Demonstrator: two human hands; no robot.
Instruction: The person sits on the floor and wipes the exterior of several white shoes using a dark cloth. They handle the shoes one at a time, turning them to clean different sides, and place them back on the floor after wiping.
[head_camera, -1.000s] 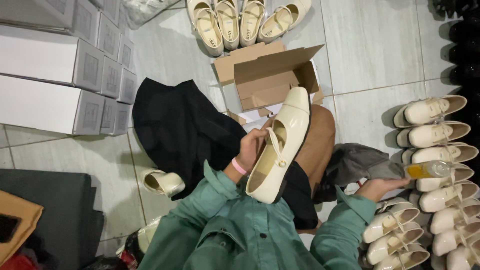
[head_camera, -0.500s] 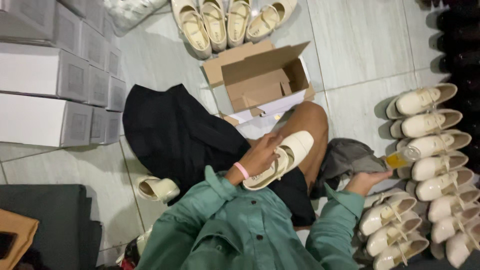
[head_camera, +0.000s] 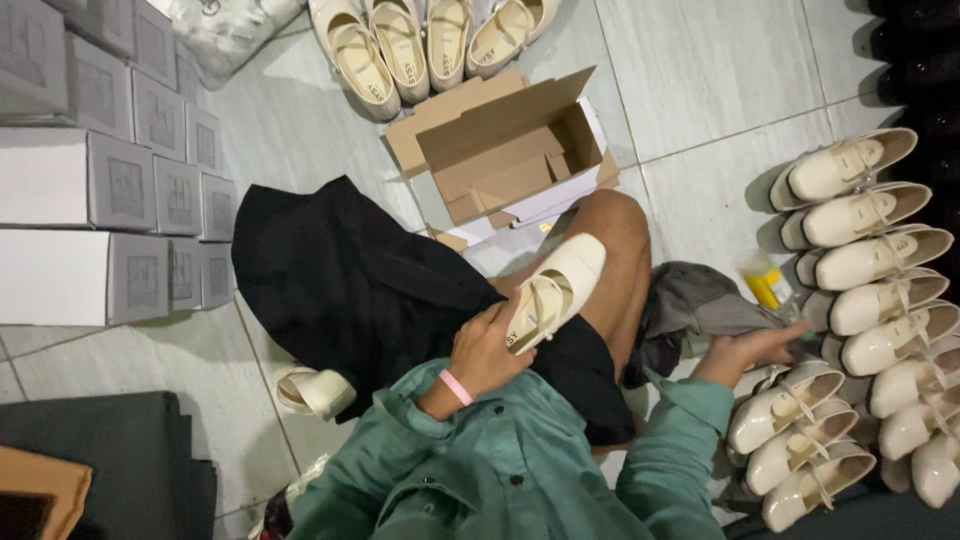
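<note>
My left hand (head_camera: 488, 356), with a pink band at the wrist, grips the heel end of a cream strap shoe (head_camera: 556, 288) that lies across my lap, toe pointing up-right over my bare knee. My right hand (head_camera: 752, 349) reaches out to the right and rests on a grey cloth (head_camera: 694, 304) on the floor, beside a small yellow bottle (head_camera: 768, 284). Whether its fingers hold the cloth is unclear. I wear a green shirt and a black skirt.
An open cardboard box (head_camera: 508, 150) lies ahead of my knee. Cream shoes stand in rows at the right (head_camera: 860, 215) and at the top (head_camera: 402, 50). Stacked grey-white shoe boxes (head_camera: 110, 190) fill the left. One shoe (head_camera: 312, 392) sits by my left side.
My left hand has lowered the cream shoe from in front of me onto my lap. My right hand has slid further right onto the grey cloth.
</note>
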